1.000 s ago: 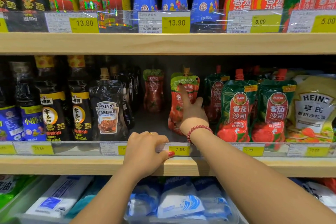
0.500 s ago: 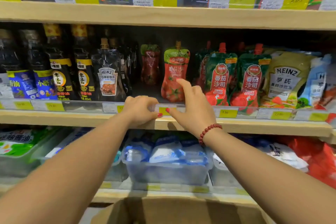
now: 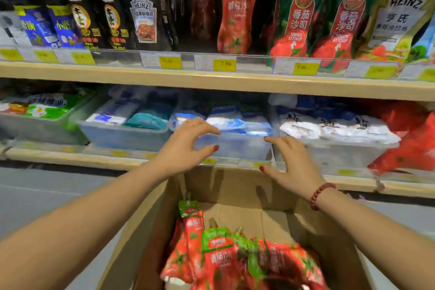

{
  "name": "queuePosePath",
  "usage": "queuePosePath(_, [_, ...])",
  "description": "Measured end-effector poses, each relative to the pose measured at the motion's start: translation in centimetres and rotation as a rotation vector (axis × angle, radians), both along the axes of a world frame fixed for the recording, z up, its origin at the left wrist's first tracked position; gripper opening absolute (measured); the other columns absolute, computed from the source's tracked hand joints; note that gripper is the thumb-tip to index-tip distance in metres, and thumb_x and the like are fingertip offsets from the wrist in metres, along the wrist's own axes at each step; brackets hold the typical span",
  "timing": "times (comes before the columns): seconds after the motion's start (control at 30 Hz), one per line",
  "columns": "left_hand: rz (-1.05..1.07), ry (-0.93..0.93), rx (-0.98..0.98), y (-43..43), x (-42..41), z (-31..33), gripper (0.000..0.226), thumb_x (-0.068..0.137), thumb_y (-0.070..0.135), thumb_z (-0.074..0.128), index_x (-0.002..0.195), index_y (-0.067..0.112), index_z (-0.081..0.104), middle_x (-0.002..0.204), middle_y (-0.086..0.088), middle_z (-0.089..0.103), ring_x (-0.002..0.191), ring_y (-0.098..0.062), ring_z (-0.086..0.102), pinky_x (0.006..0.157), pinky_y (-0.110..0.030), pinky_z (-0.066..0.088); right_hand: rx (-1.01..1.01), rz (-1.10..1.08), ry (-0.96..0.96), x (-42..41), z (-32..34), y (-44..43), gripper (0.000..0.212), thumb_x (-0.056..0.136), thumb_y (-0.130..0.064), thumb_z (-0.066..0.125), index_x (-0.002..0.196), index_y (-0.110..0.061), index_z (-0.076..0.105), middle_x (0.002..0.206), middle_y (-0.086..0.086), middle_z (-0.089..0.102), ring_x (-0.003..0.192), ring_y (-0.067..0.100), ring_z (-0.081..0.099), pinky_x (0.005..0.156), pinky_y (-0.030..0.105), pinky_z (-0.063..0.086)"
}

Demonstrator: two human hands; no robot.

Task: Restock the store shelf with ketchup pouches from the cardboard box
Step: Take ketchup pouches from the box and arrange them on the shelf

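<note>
Both arms outstretched — left hand (image 3: pixel 186 148) and right hand (image 3: pixel 290 165) above the cardboard box (image 3: pixel 235 186), fingers spread, empty.

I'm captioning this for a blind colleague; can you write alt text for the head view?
A person's empty left hand and right hand hover over an open cardboard box of red ketchup pouches. A matching pouch stands on the wooden shelf above, among other sauces.

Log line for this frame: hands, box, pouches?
left hand: open, empty | right hand: open, empty | cardboard box: below hands, holds ketchup pouches | shelf: matching pouch upright
</note>
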State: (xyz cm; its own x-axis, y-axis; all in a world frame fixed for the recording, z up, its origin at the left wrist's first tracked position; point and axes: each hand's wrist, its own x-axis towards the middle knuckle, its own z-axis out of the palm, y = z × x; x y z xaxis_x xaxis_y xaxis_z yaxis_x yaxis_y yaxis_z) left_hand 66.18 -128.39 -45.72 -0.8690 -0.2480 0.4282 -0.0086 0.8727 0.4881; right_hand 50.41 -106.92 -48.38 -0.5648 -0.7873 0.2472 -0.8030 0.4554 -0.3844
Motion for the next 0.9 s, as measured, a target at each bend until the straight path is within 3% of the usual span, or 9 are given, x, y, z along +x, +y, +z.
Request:
queuePosePath(0.13, [0.048,-0.202,0.121,1.8,1.6,-6.3,0.030,0.081,0.020,0.070,0.110,0.023,0.065,0.107,0.007,0.060,0.103,-0.010,0.053,0.089,-0.026,0.042,0.130,-0.095,0.068,0.1,-3.9,3.2,0.068,0.080,-0.044,0.065,0.139,-0.032,0.035,0.135,0.005,0.043,0.125,0.022,0.036,0.102,0.036,0.032])
queuePosePath(0.2, [0.058,-0.315,0.145,2.6,1.7,-8.9,0.033,0.079,0.021,0.072,0.112,0.023,0.064,0.104,0.008,0.056,0.102,-0.011,0.053,0.088,-0.019,0.038,0.213,-0.154,0.133,0.0,-5.5,4.5,0.072,0.080,-0.050,0.062,0.142,-0.037,0.027,0.145,0.004,0.034,0.131,0.024,0.031,0.106,0.039,0.027])
queuePosePath(0.3, [0.107,-0.516,0.152,3.7,1.4,-12.2,0.042,0.076,0.029,0.074,0.115,0.017,0.062,0.101,0.002,0.052,0.103,-0.019,0.054,0.086,-0.018,0.037,0.302,-0.196,0.174,-0.7,-7.4,5.7,0.081,0.081,-0.056,0.057,0.146,-0.039,0.013,0.153,0.003,0.021,0.138,0.026,0.022,0.114,0.041,0.017])
queuePosePath(0.37, [0.170,-0.648,0.151,4.4,1.4,-14.1,0.049,0.073,0.039,0.074,0.114,0.017,0.060,0.104,-0.004,0.053,0.103,-0.021,0.055,0.087,-0.025,0.041,0.303,-0.214,0.171,-1.2,-8.3,5.8,0.084,0.080,-0.057,0.056,0.147,-0.039,0.008,0.154,0.004,0.020,0.139,0.027,0.020,0.114,0.042,0.017])
queuePosePath(0.47, [0.225,-0.795,0.172,5.4,1.9,-16.0,0.053,0.066,0.048,0.076,0.109,0.023,0.059,0.103,0.000,0.056,0.100,-0.018,0.057,0.076,-0.023,0.042,0.307,-0.243,0.191,-1.4,-9.4,5.6,0.083,0.079,-0.057,0.058,0.147,-0.038,0.014,0.151,0.004,0.027,0.137,0.027,0.022,0.114,0.044,0.016])
queuePosePath(0.57, [0.251,-0.854,0.150,6.1,2.7,-17.2,0.056,0.060,0.057,0.075,0.105,0.028,0.057,0.097,0.004,0.056,0.100,-0.018,0.055,0.074,-0.026,0.044,0.261,-0.278,0.215,-1.4,-10.4,5.4,0.079,0.076,-0.052,0.064,0.143,-0.037,0.027,0.145,0.005,0.037,0.134,0.029,0.027,0.113,0.048,0.013])
queuePosePath(0.67, [0.255,-0.877,0.106,6.7,3.2,-17.7,0.068,0.058,0.058,0.075,0.114,0.028,0.051,0.106,0.000,0.058,0.108,-0.022,0.048,0.079,-0.031,0.046,0.214,-0.301,0.216,-1.4,-11.1,5.1,0.076,0.074,-0.049,0.068,0.140,-0.035,0.033,0.140,0.009,0.042,0.132,0.031,0.029,0.112,0.050,0.010])
queuePosePath(0.77, [0.202,-0.914,0.165,7.6,3.1,-17.9,0.076,0.060,0.051,0.077,0.126,0.030,0.048,0.118,0.002,0.059,0.116,-0.023,0.045,0.086,-0.034,0.047,0.204,-0.322,0.221,-1.4,-11.6,4.7,0.076,0.073,-0.049,0.069,0.139,-0.034,0.034,0.137,0.010,0.044,0.131,0.033,0.029,0.112,0.051,0.009])
queuePosePath(0.9, [0.184,-0.887,0.258,8.9,2.7,-18.3,0.072,0.062,0.032,0.080,0.127,0.026,0.050,0.118,-0.005,0.062,0.107,-0.024,0.057,0.084,-0.033,0.049,0.176,-0.330,0.230,-1.3,-12.2,4.6,0.079,0.071,-0.048,0.071,0.139,-0.034,0.033,0.136,0.010,0.043,0.132,0.033,0.028,0.113,0.051,0.005])
